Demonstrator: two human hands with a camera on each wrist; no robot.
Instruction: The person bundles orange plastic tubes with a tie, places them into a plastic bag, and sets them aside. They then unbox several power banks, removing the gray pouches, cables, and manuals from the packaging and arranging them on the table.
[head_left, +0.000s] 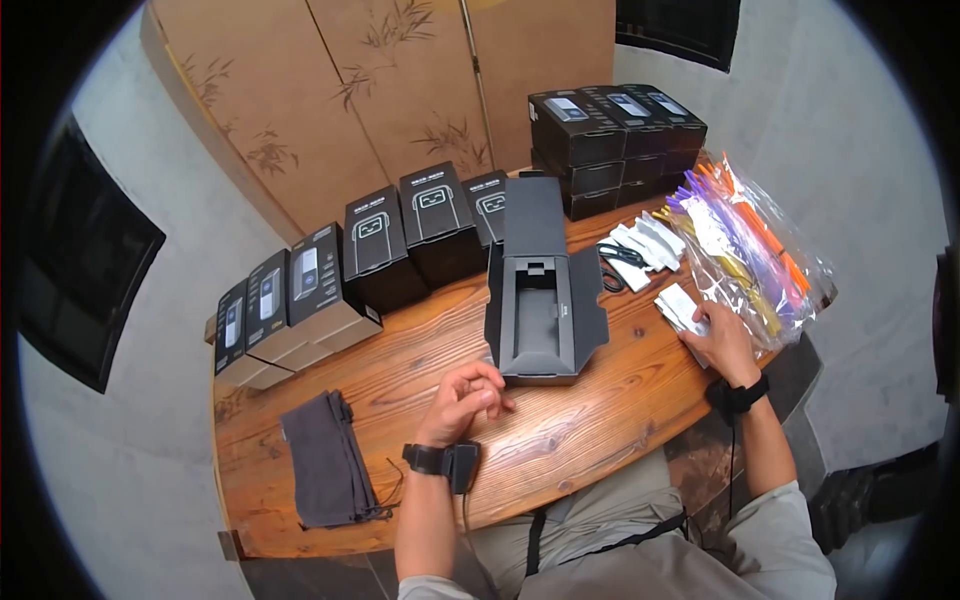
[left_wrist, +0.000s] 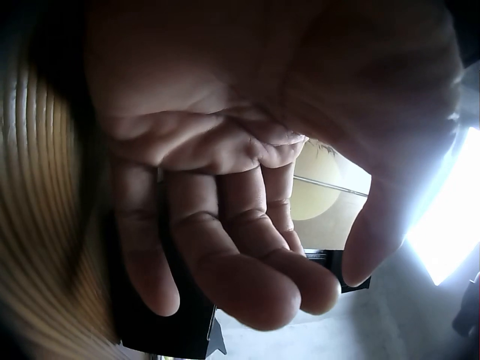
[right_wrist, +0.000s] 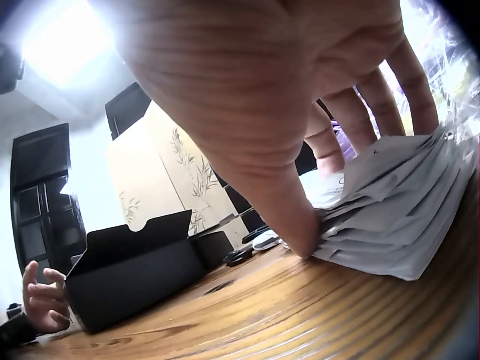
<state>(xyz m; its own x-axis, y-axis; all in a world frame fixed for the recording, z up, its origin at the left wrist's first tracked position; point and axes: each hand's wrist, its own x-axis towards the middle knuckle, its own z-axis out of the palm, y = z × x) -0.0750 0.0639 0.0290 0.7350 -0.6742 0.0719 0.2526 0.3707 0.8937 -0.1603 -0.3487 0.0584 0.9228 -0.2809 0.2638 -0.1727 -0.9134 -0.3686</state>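
Note:
My right hand [head_left: 727, 345] is at a stack of thin white packets [right_wrist: 397, 210] on the right of the wooden table. Its thumb lies along the near edge of the stack, with the fingers over the far side. My left hand [head_left: 466, 402] holds nothing, its fingers loosely curled. It hovers by the front left corner of an open black box [head_left: 537, 368]. The box's lid stands up at the back, its side flaps are spread, and a recessed insert shows inside. In the left wrist view the left palm [left_wrist: 247, 90] fills much of the picture.
Black-handled scissors [head_left: 622, 256] lie by more white packets [head_left: 655, 245]. A clear bag of purple, orange and yellow strips [head_left: 770, 240] is at the right. Black boxes [head_left: 372, 235] line the back left; others are stacked [head_left: 615, 150] behind. Dark grey cloth pouches [head_left: 325, 460] lie front left.

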